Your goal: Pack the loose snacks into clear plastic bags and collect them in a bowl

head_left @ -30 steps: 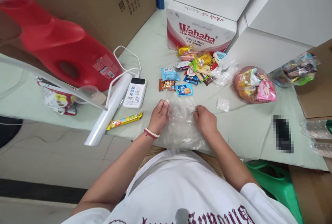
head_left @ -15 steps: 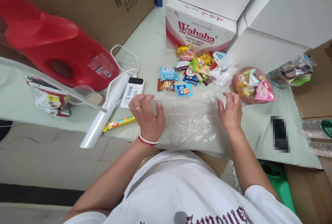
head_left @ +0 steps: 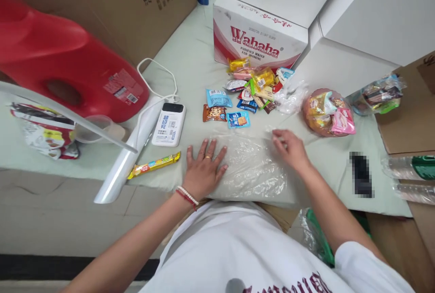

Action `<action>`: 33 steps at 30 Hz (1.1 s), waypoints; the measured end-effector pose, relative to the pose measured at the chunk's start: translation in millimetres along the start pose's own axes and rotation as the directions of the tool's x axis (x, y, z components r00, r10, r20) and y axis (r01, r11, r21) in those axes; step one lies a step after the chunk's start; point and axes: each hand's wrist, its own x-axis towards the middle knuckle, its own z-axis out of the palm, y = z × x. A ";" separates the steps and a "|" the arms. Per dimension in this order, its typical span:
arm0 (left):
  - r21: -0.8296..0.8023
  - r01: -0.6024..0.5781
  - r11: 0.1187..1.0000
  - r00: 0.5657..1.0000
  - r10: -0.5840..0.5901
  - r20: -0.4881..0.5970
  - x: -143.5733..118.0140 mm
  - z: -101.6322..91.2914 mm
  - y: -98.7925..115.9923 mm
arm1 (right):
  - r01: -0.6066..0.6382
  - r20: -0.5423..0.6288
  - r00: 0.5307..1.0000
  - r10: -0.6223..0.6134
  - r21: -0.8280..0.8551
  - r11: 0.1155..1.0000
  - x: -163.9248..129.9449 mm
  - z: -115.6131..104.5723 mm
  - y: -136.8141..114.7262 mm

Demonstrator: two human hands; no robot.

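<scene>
A clear plastic bag [head_left: 253, 166] lies flat and wrinkled on the cloth-covered table before me. My left hand [head_left: 204, 170] presses down on its left edge, palm down with the fingers spread. At the bag's upper right corner, my right hand [head_left: 290, 148] has its fingers curled together in a pinch on the film. Just beyond the bag are small snack packets: a light blue packet [head_left: 219, 98], a brown cookie packet [head_left: 215, 113] and a blue biscuit packet [head_left: 238, 120]. A yellow candy stick [head_left: 154, 165] rests left of my left hand.
More snacks [head_left: 263, 80] are heaped against a Wahaha carton [head_left: 260, 35]. On the right stand a round container of snacks [head_left: 307, 112] and a snack-filled jar [head_left: 362, 100]. A power bank [head_left: 169, 125], plastic roll [head_left: 117, 170] and large red jug [head_left: 84, 71] occupy the left.
My left hand has come down flat onto the bag's left side with its fingers spreading. My right hand has shifted left and closed at the bag's upper right corner.
</scene>
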 end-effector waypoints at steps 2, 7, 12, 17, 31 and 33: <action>0.005 -0.003 1.000 1.000 0.003 0.002 -2.7 -1.2 0.9 | -0.055 -0.056 0.997 0.048 -0.131 0.990 54.0 -12.6 3.8; 0.026 -0.022 0.999 1.000 0.022 0.001 -2.1 -1.6 0.4 | 0.001 0.096 0.995 0.031 -0.314 0.949 169.5 -14.5 10.9; -0.015 -0.023 1.000 0.999 0.023 -0.028 -2.2 -1.0 -1.0 | 0.004 0.226 0.969 0.098 -0.413 0.911 200.1 -16.2 13.5; -0.039 -0.017 0.999 0.999 0.015 -0.043 -3.2 0.2 -0.7 | -0.056 0.226 0.962 0.154 -0.389 0.920 194.8 -12.5 4.6; -0.034 0.029 0.999 0.998 -0.032 -0.061 -4.5 0.2 4.1 | -0.120 0.295 0.907 0.301 -0.505 0.855 88.1 -39.2 -23.2; -0.035 0.045 0.998 0.997 -0.047 -0.060 -9.7 1.2 6.3 | -0.077 0.324 0.914 0.244 -0.451 0.889 52.8 -43.9 -27.3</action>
